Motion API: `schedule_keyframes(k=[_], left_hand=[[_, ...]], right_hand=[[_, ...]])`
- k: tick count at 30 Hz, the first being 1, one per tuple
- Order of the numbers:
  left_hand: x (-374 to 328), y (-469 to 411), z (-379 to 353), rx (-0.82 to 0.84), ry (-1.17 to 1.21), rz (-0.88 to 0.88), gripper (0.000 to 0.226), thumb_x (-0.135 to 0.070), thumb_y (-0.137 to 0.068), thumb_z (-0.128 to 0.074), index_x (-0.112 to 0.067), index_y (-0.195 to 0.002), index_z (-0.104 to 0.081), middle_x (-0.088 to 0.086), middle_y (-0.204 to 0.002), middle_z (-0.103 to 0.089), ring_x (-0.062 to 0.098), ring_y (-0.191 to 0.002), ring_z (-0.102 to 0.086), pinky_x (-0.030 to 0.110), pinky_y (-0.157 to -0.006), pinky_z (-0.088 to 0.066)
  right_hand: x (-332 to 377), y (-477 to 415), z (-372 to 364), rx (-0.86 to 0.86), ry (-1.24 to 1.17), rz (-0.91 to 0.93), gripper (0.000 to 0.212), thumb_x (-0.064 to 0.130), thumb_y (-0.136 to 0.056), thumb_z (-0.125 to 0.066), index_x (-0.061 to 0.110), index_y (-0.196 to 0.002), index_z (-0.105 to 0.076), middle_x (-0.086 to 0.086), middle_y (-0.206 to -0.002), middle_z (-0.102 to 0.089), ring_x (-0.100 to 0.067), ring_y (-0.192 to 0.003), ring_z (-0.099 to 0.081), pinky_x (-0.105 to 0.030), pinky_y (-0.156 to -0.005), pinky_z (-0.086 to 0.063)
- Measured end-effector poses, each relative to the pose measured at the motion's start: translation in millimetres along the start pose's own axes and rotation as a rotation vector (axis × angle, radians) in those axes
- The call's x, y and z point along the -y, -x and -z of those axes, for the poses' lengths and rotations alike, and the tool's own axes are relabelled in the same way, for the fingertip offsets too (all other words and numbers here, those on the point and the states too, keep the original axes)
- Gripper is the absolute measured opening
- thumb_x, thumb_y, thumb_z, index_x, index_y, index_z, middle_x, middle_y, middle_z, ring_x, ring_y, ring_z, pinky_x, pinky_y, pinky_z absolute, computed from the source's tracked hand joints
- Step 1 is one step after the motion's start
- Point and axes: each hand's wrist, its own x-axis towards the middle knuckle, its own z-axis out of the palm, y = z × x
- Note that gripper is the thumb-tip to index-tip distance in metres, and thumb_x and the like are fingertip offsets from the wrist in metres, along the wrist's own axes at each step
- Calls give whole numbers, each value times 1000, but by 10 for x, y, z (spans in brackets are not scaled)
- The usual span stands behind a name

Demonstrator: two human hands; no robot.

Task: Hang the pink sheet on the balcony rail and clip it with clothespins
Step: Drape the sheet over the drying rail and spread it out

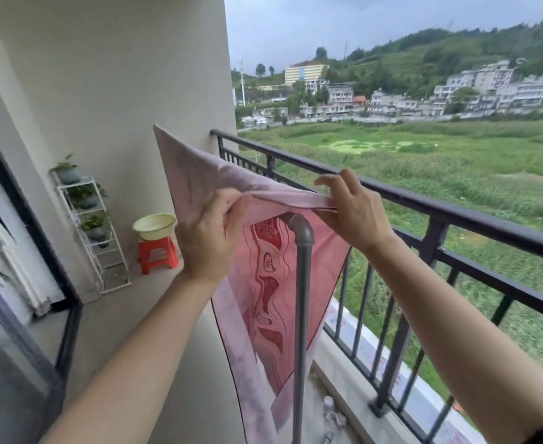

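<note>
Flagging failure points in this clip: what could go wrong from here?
No clothespins are visible, and only the left hand and right hand pinch the pink patterned sheet; letting go may drop it. It drapes over a grey metal pipe frame, not the black metal balcony rail. Open fields lie beyond, so wind could carry it away.

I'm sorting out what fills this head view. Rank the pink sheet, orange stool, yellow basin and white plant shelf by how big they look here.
1. Pink sheet, largest by far, though nearest the camera.
2. Plant shelf.
3 and 4. Stool and basin look alike; no ranking.
</note>
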Motion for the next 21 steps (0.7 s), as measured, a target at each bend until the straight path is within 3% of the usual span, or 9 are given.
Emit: schedule_keyframes(k=[2, 5, 8, 10, 11, 13, 15, 18, 21], left_hand=[[-34, 424, -37, 180, 87, -38, 29, -34, -96, -56, -13, -85, -71, -2, -68, -68, 8, -54, -58, 19, -51, -42], [-52, 1056, -154, 476, 202, 99, 38, -43, -99, -48, -16, -77, -65, -5, -53, -56, 12, -44, -52, 28, -41, -42], [-126, 1202, -247, 566, 242, 271, 44, -48, -98, -43, -19, -65, -46, -1, -46, -41, 20, -43, -42, 28, -43, -31], [-214, 1020, -282, 506, 220, 301, 51, -50, -99, -36, -18, -61, -42, -2, -50, -41, 19, -47, -41, 31, -47, -30], [-230, 902, -323, 445, 217, 324, 49, -44, -101, -36, -15, -65, -51, -1, -59, -49, 18, -54, -47, 33, -51, -36], [-209, 636, -465, 329, 238, 415, 32, -30, -103, -41, -11, -98, -66, 3, -95, -61, 16, -85, -59, 25, -74, -45], [-132, 393, -657, 384, 226, 432, 36, -30, -103, -39, -14, -129, -58, 7, -129, -53, 17, -120, -51, 23, -100, -37], [78, 199, -932, 718, 152, 360, 53, -49, -98, -27, -26, -142, -47, 7, -156, -33, 22, -146, -22, 41, -117, -19], [275, 183, -1057, 849, 154, 345, 54, -54, -98, -27, -28, -137, -52, 3, -156, -33, 21, -147, -20, 48, -118, -19]], right_hand=[[-28, 323, -45, 33, -52, -68, 30, 31, -86, -55, 9, -105, -63, -7, -92, -65, -27, -61, -63, -31, -44, -49], [-113, 849, -145, 179, -97, -200, 31, 34, -82, -47, 11, -92, -67, -4, -77, -70, -29, -60, -67, -25, -51, -40], [-164, 1052, -96, 248, -122, -318, 36, 36, -78, -44, 11, -85, -69, -5, -67, -69, -30, -58, -67, -28, -51, -42], [-154, 1007, 3, 207, -106, -351, 36, 35, -74, -46, 14, -91, -70, -4, -69, -70, -30, -59, -67, -30, -51, -46], [-141, 964, 53, 180, -110, -361, 37, 35, -72, -48, 16, -96, -69, -2, -72, -70, -28, -61, -67, -30, -53, -48], [-104, 888, 135, 142, -158, -373, 40, 36, -72, -52, 19, -106, -66, 3, -79, -67, -20, -64, -65, -31, -57, -52], [-55, 867, 185, 177, -193, -347, 43, 45, -78, -54, 22, -114, -62, 7, -85, -64, -12, -68, -63, -33, -61, -56], [-8, 879, 151, 559, -211, -332, 62, 63, -81, -58, 30, -132, -46, 8, -110, -61, -12, -95, -62, -36, -82, -54], [-39, 851, 124, 1069, -330, -422, 89, 39, -73, -73, 31, -148, -25, 7, -139, -43, -15, -130, -40, -39, -114, -32]])
